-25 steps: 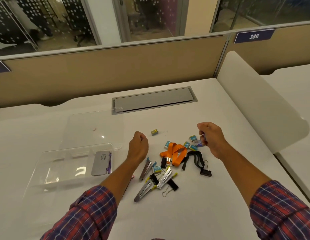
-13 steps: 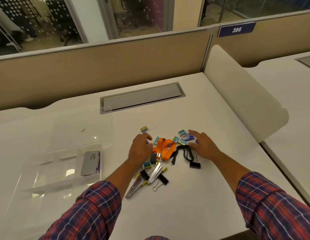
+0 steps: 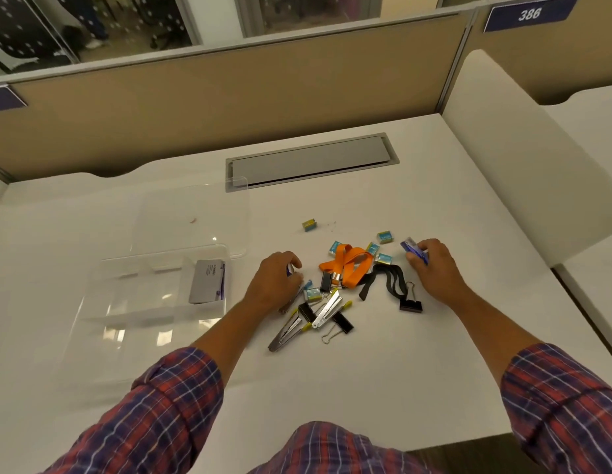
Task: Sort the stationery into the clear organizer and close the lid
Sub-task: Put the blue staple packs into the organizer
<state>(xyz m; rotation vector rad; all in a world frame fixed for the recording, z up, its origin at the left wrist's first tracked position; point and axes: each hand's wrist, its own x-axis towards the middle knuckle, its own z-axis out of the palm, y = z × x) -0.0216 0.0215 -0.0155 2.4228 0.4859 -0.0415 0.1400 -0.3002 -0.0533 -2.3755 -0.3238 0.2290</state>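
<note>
Right hand [image 3: 434,268]: down from mid-air, grip now closed on a small blue packet [image 3: 413,249].
Left hand [image 3: 275,280]: dropped onto the pile's left edge, curled over something bluish; can't tell what.
Clear organizer [image 3: 154,295]: surface's left side, lid open, one grey box [image 3: 207,280] inside.
Meaning: picking started, most stationery unsorted.

both hands [image 3: 277,278] [image 3: 434,268] amid scattered stationery [image 3: 335,295]

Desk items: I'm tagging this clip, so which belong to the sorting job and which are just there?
Job: clear organizer, its open lid, orange lanyard, black strap, binder clip, small staple boxes, staplers.

Just there: grey cable hatch, number plate 386.
</note>
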